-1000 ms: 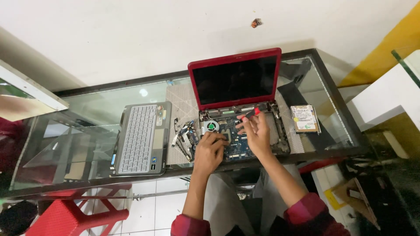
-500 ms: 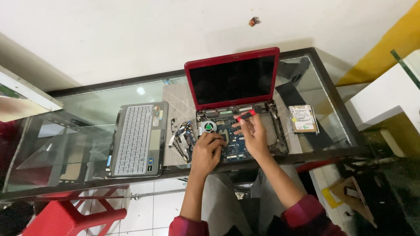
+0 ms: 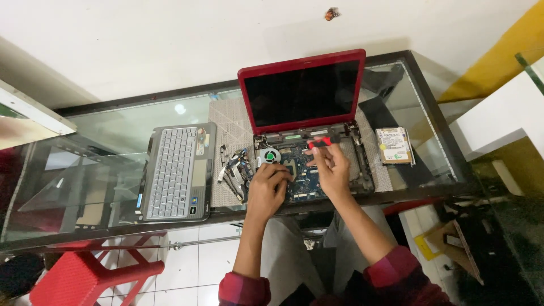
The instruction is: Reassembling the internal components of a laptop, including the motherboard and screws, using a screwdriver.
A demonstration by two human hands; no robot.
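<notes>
Over exposed motherboard [image 3: 300, 173] of red laptop [image 3: 303, 90]: red-handled screwdriver [image 3: 324, 142] pinched in right hand [image 3: 333, 168], shaft laid leftward; left hand [image 3: 267, 190] curled, pressed on board's near-left, nothing seen held.

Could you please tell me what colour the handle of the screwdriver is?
Red and black, on the screwdriver in the right hand; head view.

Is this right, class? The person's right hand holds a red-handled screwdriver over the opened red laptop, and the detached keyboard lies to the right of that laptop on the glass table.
Not quite. In the head view the detached keyboard lies to the left of the opened red laptop, not the right. The rest stands: the right hand holds the red-handled screwdriver over it on the glass table.
</notes>
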